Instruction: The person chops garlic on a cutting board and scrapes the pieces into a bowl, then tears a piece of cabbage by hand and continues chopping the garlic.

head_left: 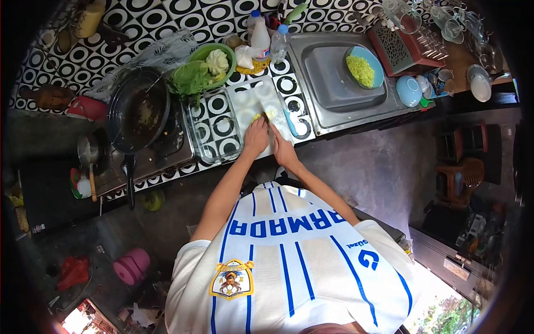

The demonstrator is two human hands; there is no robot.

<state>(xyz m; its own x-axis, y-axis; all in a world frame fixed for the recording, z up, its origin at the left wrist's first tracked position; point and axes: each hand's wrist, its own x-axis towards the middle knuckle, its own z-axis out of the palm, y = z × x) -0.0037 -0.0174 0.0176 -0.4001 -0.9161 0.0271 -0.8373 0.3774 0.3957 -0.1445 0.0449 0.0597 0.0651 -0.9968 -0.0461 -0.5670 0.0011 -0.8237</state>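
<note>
My left hand (256, 135) is bent over a small yellow piece (256, 117) on a white translucent cutting board (245, 100), its fingers pressed together on it. Just right of it, my right hand (282, 148) is closed around the handle of a knife, whose blade (273, 114) points away over the board. The handle is mostly hidden by the fingers. Directly left of the board lies a clear glass dish (214, 128). A light-blue knife or peeler (290, 122) rests along the board's right edge.
Behind the dish is a green basket (231, 55) with leafy greens and cabbage. A dark wok (139, 111) sits on the stove at left. Bottles (260, 39) stand behind the board. The sink (311, 114) at right holds a blue bowl (379, 67) of chopped yellow-green food.
</note>
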